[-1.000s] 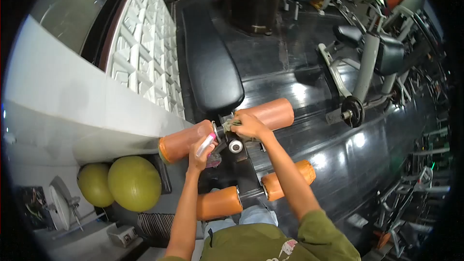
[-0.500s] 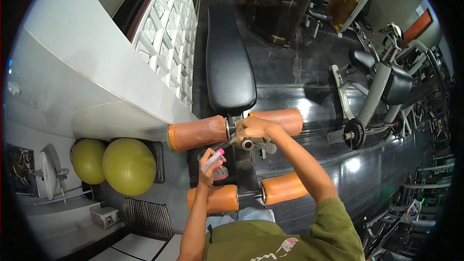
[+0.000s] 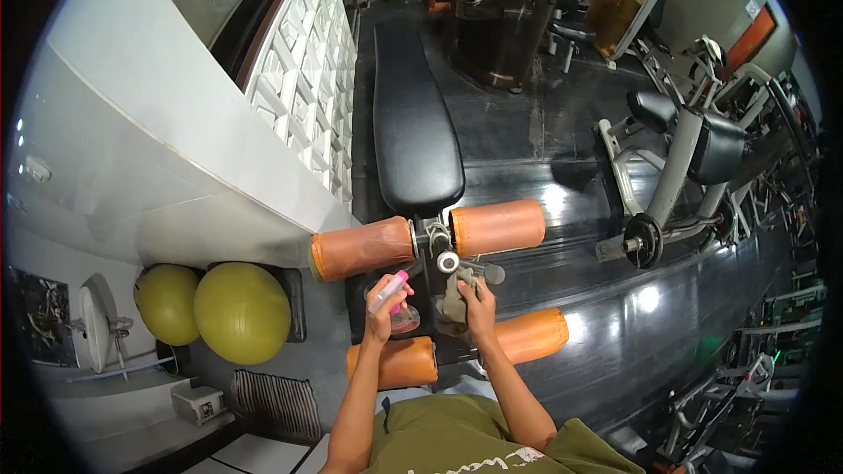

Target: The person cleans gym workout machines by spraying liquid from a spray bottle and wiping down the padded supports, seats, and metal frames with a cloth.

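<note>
My left hand is wrapped round a clear spray bottle with a pink and white nozzle, below the upper left roller pad. In my right hand is a crumpled grey-green cloth, held just below the round end of the bench's metal post. The upper right roller pad is above that hand. Two orange lower pads, left and right, lie nearer my body. The black padded bench extends away from me.
Two green exercise balls sit at the left by a curved white wall. A grey machine with a weight plate stands to the right. A striped mat lies at lower left, and more gym machines line the far right.
My right hand has moved with the cloth off the bar between the upper pads, down toward my body. My left hand has lowered slightly from the upper left pad with the bottle.
</note>
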A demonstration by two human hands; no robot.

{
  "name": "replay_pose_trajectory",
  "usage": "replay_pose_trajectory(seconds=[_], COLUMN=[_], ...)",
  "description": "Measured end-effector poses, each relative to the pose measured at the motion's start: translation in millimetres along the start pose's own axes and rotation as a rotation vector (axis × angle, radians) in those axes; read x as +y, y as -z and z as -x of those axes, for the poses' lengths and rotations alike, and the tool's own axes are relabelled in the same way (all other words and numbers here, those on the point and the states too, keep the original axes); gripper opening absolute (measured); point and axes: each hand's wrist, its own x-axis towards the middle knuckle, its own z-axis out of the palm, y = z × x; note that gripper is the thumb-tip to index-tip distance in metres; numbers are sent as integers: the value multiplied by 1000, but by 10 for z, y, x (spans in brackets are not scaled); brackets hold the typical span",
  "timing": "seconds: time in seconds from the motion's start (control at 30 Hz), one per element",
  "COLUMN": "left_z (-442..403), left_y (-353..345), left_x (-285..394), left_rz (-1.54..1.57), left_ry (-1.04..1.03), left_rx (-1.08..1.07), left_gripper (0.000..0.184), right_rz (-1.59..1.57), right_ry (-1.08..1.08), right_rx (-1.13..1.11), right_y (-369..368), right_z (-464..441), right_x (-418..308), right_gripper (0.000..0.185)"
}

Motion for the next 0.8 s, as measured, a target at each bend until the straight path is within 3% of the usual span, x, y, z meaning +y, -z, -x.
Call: replay_pose_trajectory(seconds=[0.03, 0.1, 0.13, 0.17, 0.3, 0.37, 0.47, 0.57, 0.63, 0.7, 0.8], left_z=[-6, -24, -30, -28, -18, 3, 27, 53, 80, 110, 130], left_y=[2, 0, -1, 1, -26, -21, 27, 50, 77, 79, 104], left_x=[17, 49, 58, 62, 121, 161, 137, 144, 171, 183, 207], left_rz=[-5, -7, -11, -14, 6, -1, 4, -1, -19, -5, -31], left_ry=[-2, -18, -20, -31, -46, -40, -39, -33, -23, -36, -23], left_rx=[-7, -24, -30, -19, 10, 2, 0, 4, -3, -7, -60], left_gripper=[21, 22, 22, 23, 22, 22, 21, 21, 21, 21, 22], right_rz=[-7, 155, 256, 252, 808, 784, 864, 788, 670, 588, 502], right_ry=[2, 211, 431, 430, 766, 774, 954, 1014, 947, 633, 654], right_rx=[5, 115, 185, 192, -30, -52, -282, -347, -222, -63, 48], right_y=[25, 67, 19, -30, -246, -153, 258, 398, 285, 172, -45], right_z=[12, -17, -94, -160, -182, -173, -277, -443, -433, -440, -392], right_x=[-50, -183, -277, -367, -583, -366, -66, -109, -212, -273, -185], right_gripper=[21, 21, 23, 23, 33, 39, 35, 31, 30, 31, 38])
